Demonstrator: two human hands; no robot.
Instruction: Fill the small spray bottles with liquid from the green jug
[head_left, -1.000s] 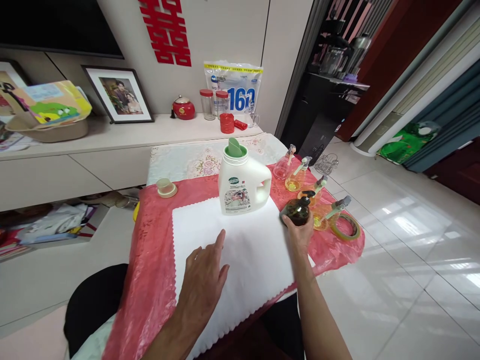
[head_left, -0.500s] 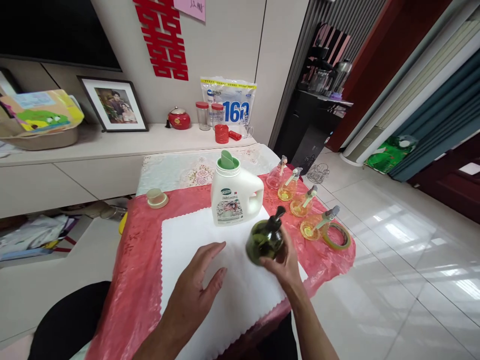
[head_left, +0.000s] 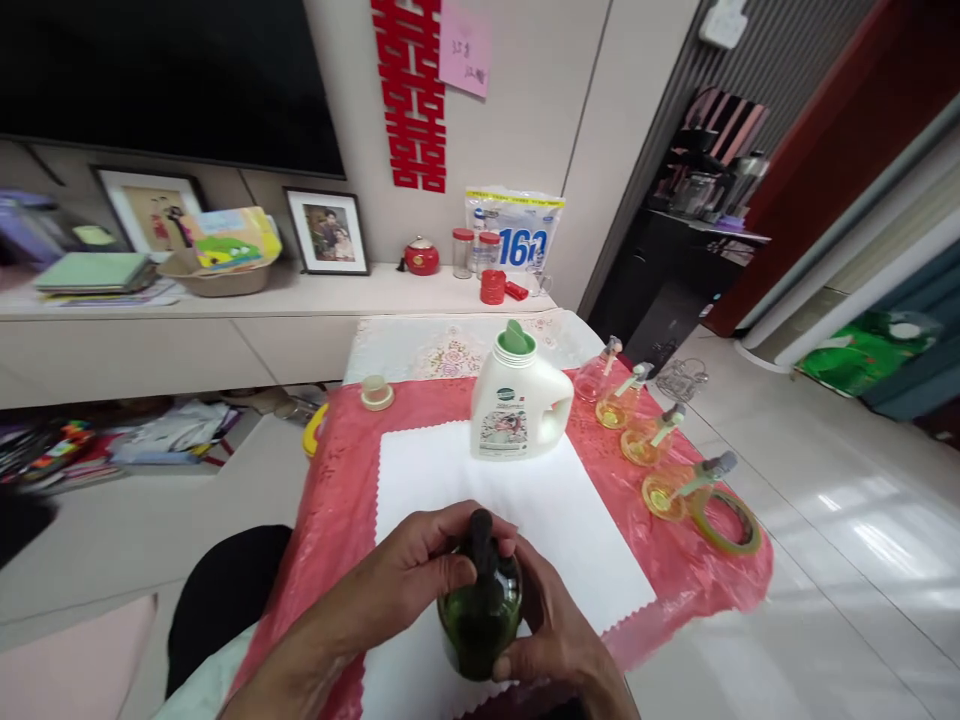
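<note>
A dark green pump bottle [head_left: 478,625] with a black pump head is held over the near part of a white scalloped cloth [head_left: 592,560]. My right hand [head_left: 559,632] wraps round the bottle's body from the right. Closed about the black pump head at the top is my left hand [head_left: 424,562], its thumb in front and fingers behind. Behind the hands a white detergent jug [head_left: 517,415] stands uncapped, a green spout showing in its neck. Its likely cap, a pale translucent one [head_left: 376,393], lies on the red table cover at the left.
Several glass flasks with yellow or clear liquid, such as the nearest flask [head_left: 666,494], line the table's right side. A roll of tape [head_left: 726,522] lies beside them. On the cabinet behind stand a red pot [head_left: 421,257], lidded jars and a plastic bag [head_left: 517,225].
The bottle has come nearer to me and lower, in my right hand. My left hand, empty before, has closed on its pump head. The view has swung left.
</note>
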